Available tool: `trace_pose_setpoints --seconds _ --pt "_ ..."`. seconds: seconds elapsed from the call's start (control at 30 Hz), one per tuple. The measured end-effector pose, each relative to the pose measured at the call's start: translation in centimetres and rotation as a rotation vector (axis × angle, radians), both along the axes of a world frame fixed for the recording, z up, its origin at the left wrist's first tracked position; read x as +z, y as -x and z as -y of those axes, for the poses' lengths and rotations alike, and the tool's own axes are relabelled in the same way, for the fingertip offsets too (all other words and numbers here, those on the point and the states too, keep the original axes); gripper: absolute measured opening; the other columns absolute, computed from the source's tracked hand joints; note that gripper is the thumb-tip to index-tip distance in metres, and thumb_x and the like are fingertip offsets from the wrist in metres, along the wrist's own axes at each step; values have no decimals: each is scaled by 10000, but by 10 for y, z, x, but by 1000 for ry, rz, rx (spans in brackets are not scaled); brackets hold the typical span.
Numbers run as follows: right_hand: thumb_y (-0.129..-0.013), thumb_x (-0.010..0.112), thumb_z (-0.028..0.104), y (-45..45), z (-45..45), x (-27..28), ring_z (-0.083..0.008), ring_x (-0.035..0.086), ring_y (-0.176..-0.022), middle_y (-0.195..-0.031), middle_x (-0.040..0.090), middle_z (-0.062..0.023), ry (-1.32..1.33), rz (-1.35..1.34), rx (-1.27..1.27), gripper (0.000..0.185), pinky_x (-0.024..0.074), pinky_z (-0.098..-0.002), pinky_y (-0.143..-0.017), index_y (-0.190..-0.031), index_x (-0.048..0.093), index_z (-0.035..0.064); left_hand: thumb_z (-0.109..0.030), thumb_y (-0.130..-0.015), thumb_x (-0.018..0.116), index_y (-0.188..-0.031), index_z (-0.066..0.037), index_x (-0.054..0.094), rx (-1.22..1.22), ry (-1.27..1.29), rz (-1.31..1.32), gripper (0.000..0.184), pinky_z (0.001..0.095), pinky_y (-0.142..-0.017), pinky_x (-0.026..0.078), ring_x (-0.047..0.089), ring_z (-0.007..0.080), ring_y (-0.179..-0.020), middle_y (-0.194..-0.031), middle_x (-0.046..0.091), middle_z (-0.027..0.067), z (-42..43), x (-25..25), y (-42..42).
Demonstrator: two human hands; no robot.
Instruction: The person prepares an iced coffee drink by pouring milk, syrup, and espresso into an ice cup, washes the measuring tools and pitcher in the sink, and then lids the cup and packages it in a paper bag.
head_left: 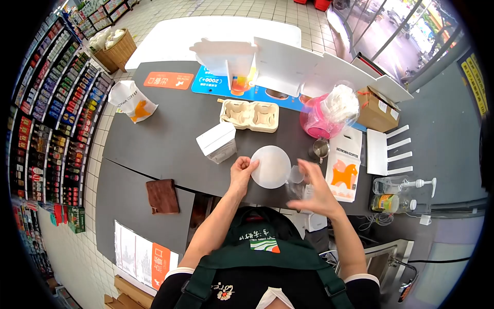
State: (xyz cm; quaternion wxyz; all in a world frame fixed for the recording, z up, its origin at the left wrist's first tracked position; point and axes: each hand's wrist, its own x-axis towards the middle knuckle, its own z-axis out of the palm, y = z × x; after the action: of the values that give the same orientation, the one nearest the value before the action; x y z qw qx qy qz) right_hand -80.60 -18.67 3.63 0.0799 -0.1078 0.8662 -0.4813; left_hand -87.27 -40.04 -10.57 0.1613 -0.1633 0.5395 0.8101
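Note:
My left hand (242,174) pinches the left edge of a round white translucent disc (271,167), which may be a lid or a filter. My right hand (317,190) is raised to the right of the disc, its fingers apart, with nothing seen in its grip. Between the disc and my right hand stands a small clear cup (296,174), partly behind the fingers. A white box (217,142) is just beyond my left hand. A metal pitcher (320,148) and a paper coffee bag (343,165) with an orange print lie beyond my right hand.
An egg-carton-like cup tray (250,115) and a pink container (315,117) stand farther back. White panels (288,67) rise behind them. A brown cloth (162,196) lies at left, a router (378,152) and bottles (386,203) at right. A sink (378,257) is at lower right.

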Motion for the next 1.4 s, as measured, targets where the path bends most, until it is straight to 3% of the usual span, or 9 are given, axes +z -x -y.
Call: trace_pose_setpoints --seconds 0.07,0.2,0.33,0.47,0.67,0.9,1.07,1.13,1.4 --pt "-561 817 262 26 27 -21 -377 395 -1206 -1305 375 -209 -148 -201 20 929 357 -440 -1003 -1335 362 25 -118 -818 703 -828 -103 521 4 -27 -6 184 168 -547 365 500 27 -631 -725 557 -49 -1 -3 -1" --pt "-552 820 250 47 54 -60 -381 397 -1204 -1298 385 -213 -378 -254 50 920 364 -452 -996 -1325 377 22 -90 -799 711 -834 -87 538 46 -59 -5 176 174 -574 373 478 22 -630 -700 539 -55 -2 -8 0" --pt "-566 818 256 53 57 -74 -375 396 -1206 -1309 383 -208 -491 -240 42 901 367 -442 -999 -1325 388 27 -129 -856 648 -896 -77 541 19 -143 12 125 200 -634 415 515 47 -679 -775 562 -34 2 -17 -2" --pt "-562 822 262 54 58 -78 -376 394 -1211 -1313 382 -209 -516 -215 53 918 366 -441 -1002 -1334 382 28 -197 -909 577 -969 -61 549 -35 -226 74 151 252 -728 468 577 100 -761 -866 597 11 13 -6 -4" --pt "-553 827 264 56 61 -82 -376 390 -1220 -1324 379 -197 -521 -235 68 927 373 -448 -998 -1328 383 16 -211 -918 562 -973 -37 562 -126 -224 96 183 274 -734 489 602 126 -788 -894 624 45 19 -7 -11" --pt "-578 826 287 54 59 -90 -393 379 -1230 -1333 372 -199 -556 -279 81 949 364 -451 -1009 -1356 350 24 -147 -899 587 -913 -34 582 -124 -228 63 114 243 -681 500 603 110 -733 -866 624 33 17 -12 -16" --pt "-590 827 300 52 58 -80 -406 384 -1222 -1334 366 -211 -604 -296 116 932 363 -467 -1006 -1368 361 87 -143 -873 622 -849 -28 602 -114 -49 -19 119 217 -627 473 573 69 -682 -768 622 9 16 -10 -13" --pt "-619 807 296 52 57 -78 -395 367 -1241 -1345 355 -216 -626 -293 133 877 351 -463 -1015 -1366 378 135 -145 -867 629 -840 -28 602 -108 -48 -21 123 221 -620 475 569 73 -660 -758 618 11 16 -8 -12" --pt "-588 824 255 50 60 -86 -378 361 -1242 -1347 349 -196 -588 -311 122 871 358 -456 -998 -1342 404 134 -156 -885 620 -855 -19 590 -137 -48 -31 143 245 -656 501 592 109 -667 -787 616 30 18 -9 -15"
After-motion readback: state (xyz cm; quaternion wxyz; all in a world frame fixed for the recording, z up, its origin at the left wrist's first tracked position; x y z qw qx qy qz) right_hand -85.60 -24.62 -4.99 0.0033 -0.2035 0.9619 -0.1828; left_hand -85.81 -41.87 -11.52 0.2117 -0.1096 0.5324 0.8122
